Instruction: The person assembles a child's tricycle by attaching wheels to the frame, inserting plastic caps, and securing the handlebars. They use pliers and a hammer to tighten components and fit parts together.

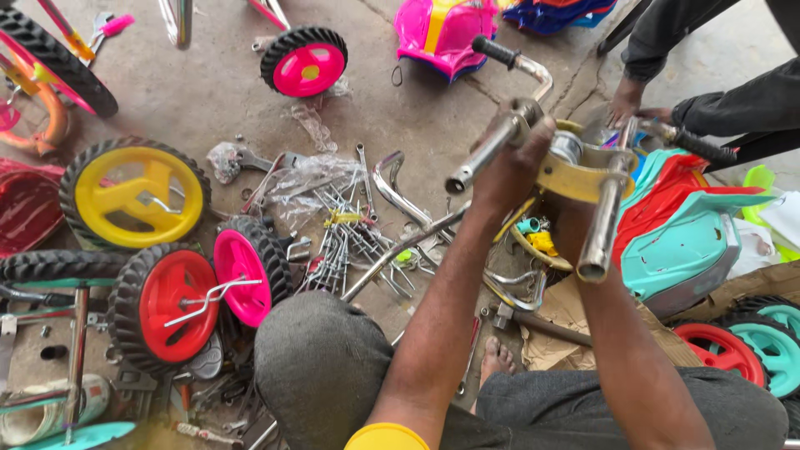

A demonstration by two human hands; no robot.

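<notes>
The yellow frame piece [575,177], a curved metal bracket with chrome tubes [602,229] running through it, is held up in the air in front of the person, above the littered concrete floor [208,92]. A chrome handlebar [525,67] with a black grip rises from its top. The left hand [512,171] is clamped around the chrome stem where it enters the bracket. The right hand is hidden behind the bracket and tube, so I cannot tell whether it grips or only props the piece from below.

Below lie loose chrome rods and spanners [350,233], and a bare foot [497,360] rests among them. To the left stand a yellow wheel [137,193], a red wheel [171,304] and a pink wheel [242,275]. On the right sit teal and red plastic body shells [683,242]. Another person's hand [625,104] reaches down at the upper right.

The piece looks top-heavy; a loosened left grip could probably let it twist and drop onto the foot or the rods. The other person's hand is near enough that a swing of the handlebar could strike it.
</notes>
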